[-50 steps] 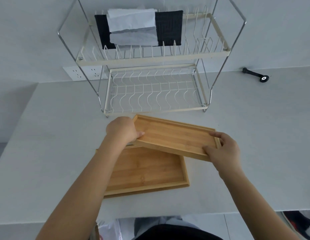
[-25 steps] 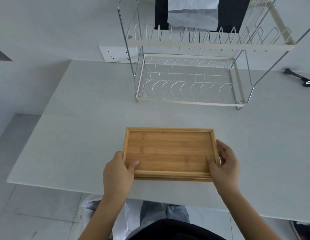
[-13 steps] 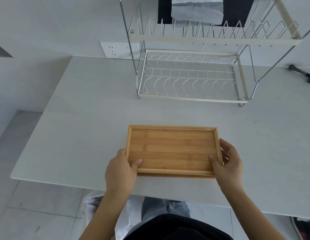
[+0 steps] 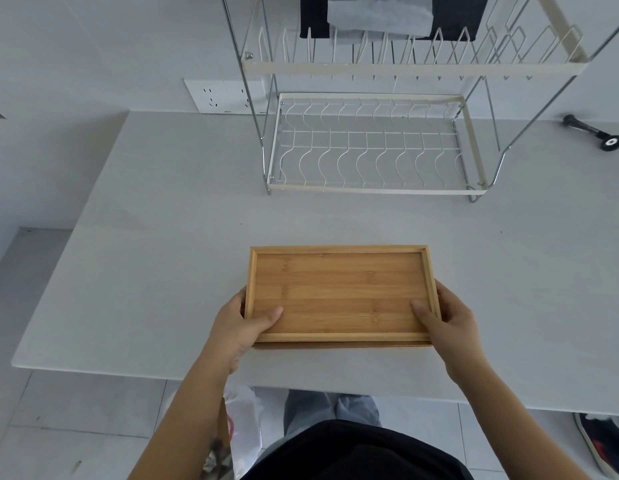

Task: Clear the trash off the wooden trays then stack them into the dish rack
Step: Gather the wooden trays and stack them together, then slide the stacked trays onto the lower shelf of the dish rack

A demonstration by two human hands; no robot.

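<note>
Two seconds ago the upper wooden tray [image 4: 339,292] was held tilted above the second tray [image 4: 342,344]. Now it lies flat and squared on top, so that only a thin strip of the lower one shows along the near edge. The pair sits at 6 o'clock on the grey table [image 4: 162,237], near its front edge.

The left hand [image 4: 244,323] wraps the stack's left end, thumb on the tray floor and fingers curled under the side. The right hand [image 4: 446,320] mirrors it at the right end. Both are closed on the stack.

No trash shows on the top tray, so clearing looks finished and the nested pair seems ready to lift.

The wire dish rack [image 4: 370,190] stands well apart at 12 o'clock, its lower tier empty, cloths [image 4: 380,12] hanging on the upper.

No brand, label or writing is legible anywhere; the wall socket [image 4: 225,97] at 11 o'clock bears none I can read.
</note>
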